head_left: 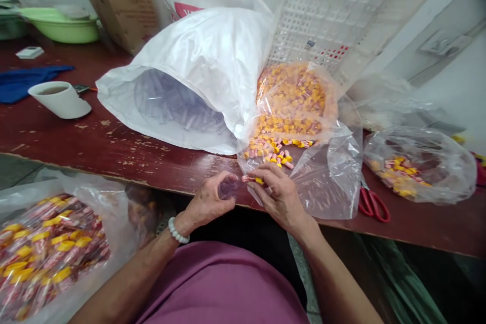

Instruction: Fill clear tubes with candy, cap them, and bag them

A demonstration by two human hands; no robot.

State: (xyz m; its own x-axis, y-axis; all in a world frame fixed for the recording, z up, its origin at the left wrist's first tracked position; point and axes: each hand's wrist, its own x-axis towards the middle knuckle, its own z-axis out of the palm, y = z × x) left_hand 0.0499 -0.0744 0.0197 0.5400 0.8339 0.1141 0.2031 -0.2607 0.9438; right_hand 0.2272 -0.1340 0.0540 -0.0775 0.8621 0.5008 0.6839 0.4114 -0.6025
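Observation:
My left hand (210, 196), with a white bead bracelet at the wrist, is closed round a clear plastic tube (227, 188). In my right hand (279, 195), thumb and fingers pinch a small yellow-capped piece with a red-and-white label (250, 179); its labelled end points at the tube, a short gap apart. Just beyond my right hand, many such yellow-capped pieces (292, 91) fill a clear plastic bag (322, 172), some spilling at its mouth. A white sack (212, 45) lies open to the left of that bag, with many clear tubes (178, 106) inside.
At lower left stands a bag of filled, yellow-capped tubes (49, 253). Red-handled scissors (374, 206) and another clear bag (448, 162) lie at right. A white cup (63, 104), a green basin (63, 28) and a carton (117, 0) stand left; a white plastic basket (322, 15) leans behind.

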